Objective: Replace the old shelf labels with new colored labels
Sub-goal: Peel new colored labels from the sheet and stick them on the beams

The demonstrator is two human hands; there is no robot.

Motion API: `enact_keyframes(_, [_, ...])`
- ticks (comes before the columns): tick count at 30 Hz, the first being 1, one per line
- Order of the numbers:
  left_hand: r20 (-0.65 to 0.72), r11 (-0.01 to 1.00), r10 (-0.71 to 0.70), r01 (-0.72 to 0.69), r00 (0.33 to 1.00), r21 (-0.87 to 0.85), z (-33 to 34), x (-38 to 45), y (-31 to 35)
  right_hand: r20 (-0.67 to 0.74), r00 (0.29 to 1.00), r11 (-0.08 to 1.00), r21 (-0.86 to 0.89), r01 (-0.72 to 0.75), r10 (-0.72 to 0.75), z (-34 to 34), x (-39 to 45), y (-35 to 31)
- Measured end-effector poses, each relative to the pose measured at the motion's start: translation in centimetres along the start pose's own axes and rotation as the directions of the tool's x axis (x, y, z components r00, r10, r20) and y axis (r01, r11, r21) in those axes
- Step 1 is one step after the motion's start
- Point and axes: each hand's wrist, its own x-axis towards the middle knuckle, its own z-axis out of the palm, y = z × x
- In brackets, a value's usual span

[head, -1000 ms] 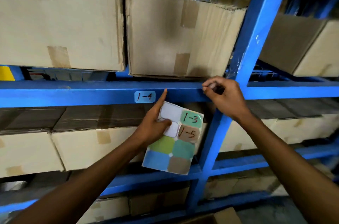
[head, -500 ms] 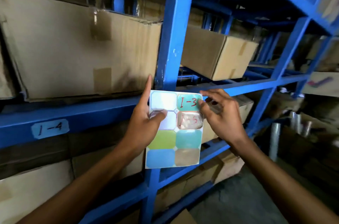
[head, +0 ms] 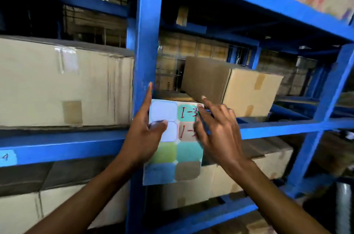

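Observation:
My left hand (head: 142, 138) holds a sheet of coloured labels (head: 166, 164) upright in front of the blue shelf upright (head: 147, 42), thumb pressed on the sheet and index finger pointing up. The sheet's top right label (head: 186, 113) is teal and reads I-3 in red; the brownish one below it (head: 186, 131) is partly covered. My right hand (head: 218, 130) lies over the sheet's right edge, fingertips on those two written labels. Whether it has lifted one I cannot tell. A light blue label ending in 4 (head: 7, 157) sticks on the shelf beam (head: 67, 147) at the far left.
Taped cardboard boxes fill the rack: a large one (head: 57, 84) left of the upright, a smaller one (head: 249, 90) right of it, more (head: 57, 205) on the level below. Another blue upright (head: 325, 109) stands at the right, with a further rack behind.
The view has swung right, so the I-4 label slid to the left edge. My right hand left the beam and came onto the sheet's written labels; my left hand kept the sheet.

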Motion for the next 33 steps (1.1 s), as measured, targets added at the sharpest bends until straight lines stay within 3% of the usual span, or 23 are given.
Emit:
enact_keyframes(7, [-0.02, 0.969, 0.077, -0.07, 0.997, 0.238, 2.3, 3.0, 1.8, 0.014, 0.993, 0.932, 0.345, -0.112, 0.114, 0.0, 3.2, 2.9])
enact_keyframes(11, [0.068, 0.855, 0.179, -0.189, 0.981, 0.482, 2.9, 6.3, 4.2, 0.025, 0.979, 0.835, 0.518, -0.186, 0.202, -1.4, 6.4, 2.6])
enact_keyframes(16, [0.097, 0.797, 0.244, -0.257, 0.965, 0.547, 4.3, 10.9, 7.2, -0.033, 0.948, 0.705, 0.677, -0.211, 0.316, -3.7, 10.9, 3.9])
enact_keyframes(22, [0.108, 0.723, 0.388, -0.375, 0.915, 0.58, 7.5, 16.1, 9.3, -0.16, 0.919, 0.663, 0.737, -0.131, 0.359, -5.5, 17.1, 11.5])
enact_keyframes(28, [0.146, 0.64, 0.397, -0.387, 0.906, 0.663, 12.8, 21.4, 10.1, -0.165, 0.878, 0.6, 0.784, -0.16, 0.45, -5.6, 23.5, 21.5])
enact_keyframes(33, [0.152, 0.546, 0.4, -0.369, 0.904, 0.752, 16.9, 24.8, 10.2, -0.196, 0.889, 0.625, 0.771, -0.121, 0.414, -4.6, 27.2, 26.1])
